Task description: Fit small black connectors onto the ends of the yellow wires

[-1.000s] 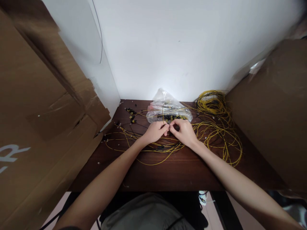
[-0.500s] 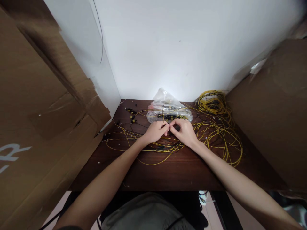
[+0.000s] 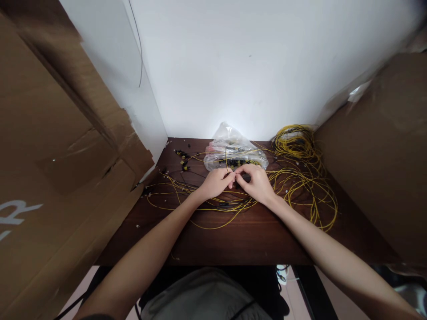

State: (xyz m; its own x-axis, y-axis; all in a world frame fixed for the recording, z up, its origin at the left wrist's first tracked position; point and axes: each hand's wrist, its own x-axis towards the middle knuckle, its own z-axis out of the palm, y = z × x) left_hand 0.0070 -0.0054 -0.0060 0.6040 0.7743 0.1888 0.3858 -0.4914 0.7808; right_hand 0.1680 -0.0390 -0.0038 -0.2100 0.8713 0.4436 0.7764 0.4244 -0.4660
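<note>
Left fingers (image 3: 231, 178): pinching a thin wire (image 3: 227, 159), which stands up out of the grip in front of the bag.
Right fingers (image 3: 240, 170): thumb and forefinger pressed tip to tip, meeting the left ones; whether they hold a part is too small to tell.
Wire: in the left grip at the middle of the counter (image 3: 253, 249), its lower end hidden by the fingers.
Bag (image 3: 228, 135): clear plastic, lying just beyond both grips, with black and yellow connectors (image 3: 244, 163) at its near side.
Bundle (image 3: 230, 206): yellow and black strands spread under and in front of the wrists.
Loops (image 3: 325, 195): on the right, a coil (image 3: 292, 138) behind them.
Loose pieces (image 3: 185, 168): black and yellow, left of the bag.
Good grip: for such close fingertip work, best to pinch the wire near where the tips meet, so it does not bend; keep the left steady and let the right make small, straight movements.
Watch: the strands under the wrists could snag, and a tiny part could slip among them.
</note>
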